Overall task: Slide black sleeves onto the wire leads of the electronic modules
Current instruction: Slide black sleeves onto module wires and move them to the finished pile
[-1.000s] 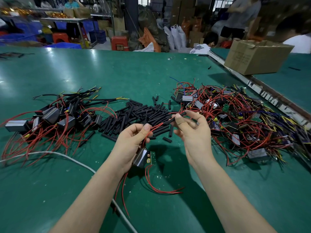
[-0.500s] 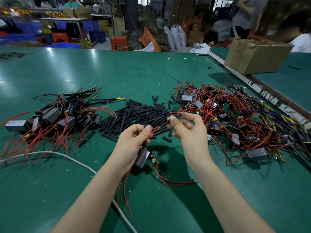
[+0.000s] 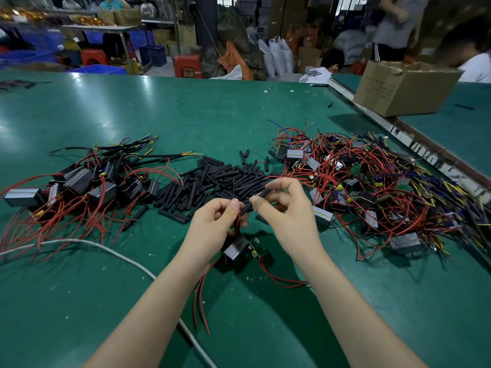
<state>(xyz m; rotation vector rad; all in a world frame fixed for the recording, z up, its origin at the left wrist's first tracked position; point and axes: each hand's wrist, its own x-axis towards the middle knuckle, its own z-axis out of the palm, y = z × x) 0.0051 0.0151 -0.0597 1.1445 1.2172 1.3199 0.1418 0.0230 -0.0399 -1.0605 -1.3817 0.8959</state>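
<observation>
The bench (image 3: 212, 115) under my hands is a deep green with pale glare patches on its far part. Between my fingers (image 3: 268, 185) is a plain black sleeve (image 3: 256, 199), matching the black sleeves (image 3: 212, 179) heaped ahead. The module (image 3: 236, 251) below my hands has a dark, silvery-grey body, a green board with a yellow spot, and red leads (image 3: 281, 280). The pile to my left (image 3: 79, 187) is grey and black with red wires and yellow tips; the pile to my right (image 3: 372, 189) tangles red, yellow and blue. A white cable (image 3: 87, 244) crosses the green, and the cardboard box (image 3: 401, 88) is brown.
</observation>
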